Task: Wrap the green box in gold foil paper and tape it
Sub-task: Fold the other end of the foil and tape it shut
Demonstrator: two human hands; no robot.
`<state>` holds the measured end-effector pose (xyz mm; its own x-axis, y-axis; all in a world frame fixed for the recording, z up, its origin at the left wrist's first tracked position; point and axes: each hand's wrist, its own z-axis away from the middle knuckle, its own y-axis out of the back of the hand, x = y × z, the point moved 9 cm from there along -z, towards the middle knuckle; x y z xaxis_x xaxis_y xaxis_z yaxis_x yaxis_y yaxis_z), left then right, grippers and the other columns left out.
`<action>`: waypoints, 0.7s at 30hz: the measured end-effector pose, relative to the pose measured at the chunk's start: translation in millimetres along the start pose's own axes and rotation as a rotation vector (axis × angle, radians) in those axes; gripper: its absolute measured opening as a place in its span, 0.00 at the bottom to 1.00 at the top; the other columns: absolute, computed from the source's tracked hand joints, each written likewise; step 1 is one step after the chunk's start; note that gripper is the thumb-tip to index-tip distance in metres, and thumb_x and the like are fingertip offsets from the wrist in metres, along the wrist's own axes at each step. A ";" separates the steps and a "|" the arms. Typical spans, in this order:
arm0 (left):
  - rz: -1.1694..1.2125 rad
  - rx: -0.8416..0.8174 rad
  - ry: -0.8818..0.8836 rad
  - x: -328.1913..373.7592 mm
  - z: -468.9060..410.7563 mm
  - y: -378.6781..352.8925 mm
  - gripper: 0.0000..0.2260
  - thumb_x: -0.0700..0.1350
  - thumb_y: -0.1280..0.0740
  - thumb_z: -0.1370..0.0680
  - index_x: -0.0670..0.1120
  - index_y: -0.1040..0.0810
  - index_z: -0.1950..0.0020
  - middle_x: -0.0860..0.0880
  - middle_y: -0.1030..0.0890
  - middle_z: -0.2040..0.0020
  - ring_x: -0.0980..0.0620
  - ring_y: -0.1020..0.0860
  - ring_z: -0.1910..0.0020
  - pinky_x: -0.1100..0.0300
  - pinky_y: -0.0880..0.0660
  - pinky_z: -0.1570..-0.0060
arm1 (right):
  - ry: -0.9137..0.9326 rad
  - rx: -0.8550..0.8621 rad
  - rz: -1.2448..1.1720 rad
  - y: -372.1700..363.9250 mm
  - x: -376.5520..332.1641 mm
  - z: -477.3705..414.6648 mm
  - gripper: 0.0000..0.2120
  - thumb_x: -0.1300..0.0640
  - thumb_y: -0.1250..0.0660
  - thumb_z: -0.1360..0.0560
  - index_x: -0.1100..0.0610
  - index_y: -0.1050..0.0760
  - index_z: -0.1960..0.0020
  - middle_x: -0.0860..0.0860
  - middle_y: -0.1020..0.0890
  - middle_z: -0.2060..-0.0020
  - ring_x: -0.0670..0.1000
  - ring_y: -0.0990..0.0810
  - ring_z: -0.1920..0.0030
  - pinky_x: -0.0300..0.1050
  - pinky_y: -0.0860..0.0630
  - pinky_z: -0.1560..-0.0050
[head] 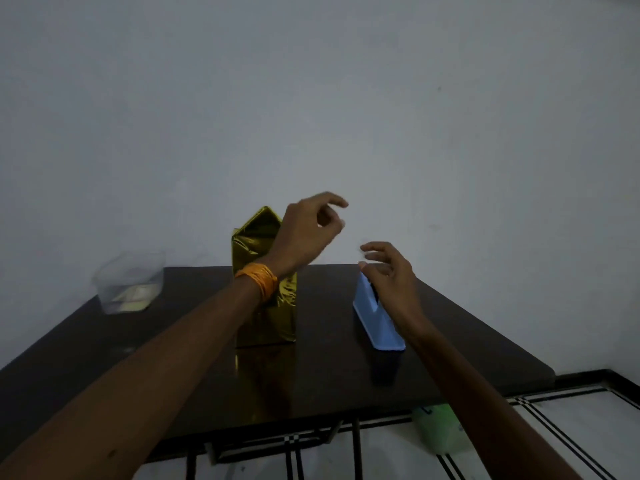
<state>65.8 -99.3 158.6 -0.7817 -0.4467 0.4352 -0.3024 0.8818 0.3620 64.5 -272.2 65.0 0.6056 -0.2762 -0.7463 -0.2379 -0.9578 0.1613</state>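
Two bare forearms reach forward from the bottom edge over a dark, glossy brown surface (339, 382). The left hand (308, 230), with a band of orange thread (259, 280) wound around its wrist, is raised in front of the tall box wrapped in crinkled gold foil paper (265, 237); its fingers are loosely curled with thumb and forefinger drawn near each other, and whether anything is pinched between them cannot be told. The right hand (389, 271) hovers with fingers spread and bent just above the upper end of a light blue plastic tape dispenser (379, 323), and it grips nothing that can be seen. The gold-wrapped box stands upright near the middle of the surface, its top folded to a peak, well apart from the dispenser to its right. Farther back, at the far left corner, sits a clear plastic container (130, 282). Behind everything rises a plain pale wall (346, 81).
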 end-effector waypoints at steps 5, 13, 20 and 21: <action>-0.055 0.246 0.035 -16.4 -8.2 83.5 0.08 0.42 0.32 0.24 0.49 0.18 0.47 0.50 0.18 0.61 0.54 0.19 0.60 0.53 0.19 0.57 | 0.033 -0.125 -0.085 -46.4 -23.1 -19.0 0.17 0.59 0.29 0.24 0.46 0.24 0.38 0.50 0.17 0.48 0.46 0.18 0.46 0.46 0.20 0.44; 0.090 0.144 0.445 -119.1 34.6 115.2 0.06 0.45 0.29 0.25 0.48 0.18 0.49 0.51 0.17 0.52 0.59 0.20 0.51 0.67 0.29 0.54 | 0.103 -0.223 -0.055 -115.6 -40.7 -61.4 0.24 0.58 0.27 0.26 0.45 0.30 0.33 0.48 0.15 0.54 0.45 0.18 0.47 0.49 0.24 0.40; 0.205 0.023 0.465 -140.4 41.3 101.7 0.03 0.47 0.27 0.24 0.49 0.18 0.56 0.52 0.18 0.53 0.55 0.20 0.51 0.59 0.26 0.50 | 0.023 -0.243 -0.130 -140.8 -28.3 -88.1 0.23 0.59 0.26 0.26 0.53 0.30 0.34 0.55 0.14 0.61 0.51 0.15 0.55 0.46 0.20 0.49; 0.217 0.039 0.470 -142.4 40.5 102.2 0.03 0.47 0.28 0.24 0.49 0.19 0.57 0.52 0.18 0.53 0.53 0.19 0.51 0.56 0.24 0.49 | 0.015 -0.239 -0.138 -141.8 -26.3 -89.0 0.23 0.60 0.26 0.26 0.54 0.30 0.34 0.55 0.14 0.61 0.53 0.14 0.55 0.46 0.19 0.49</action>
<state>124.1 60.6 100.2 -0.5021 -0.2653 0.8231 -0.1878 0.9625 0.1958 149.9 -136.3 119.3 0.6311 -0.1409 -0.7628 0.0326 -0.9777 0.2076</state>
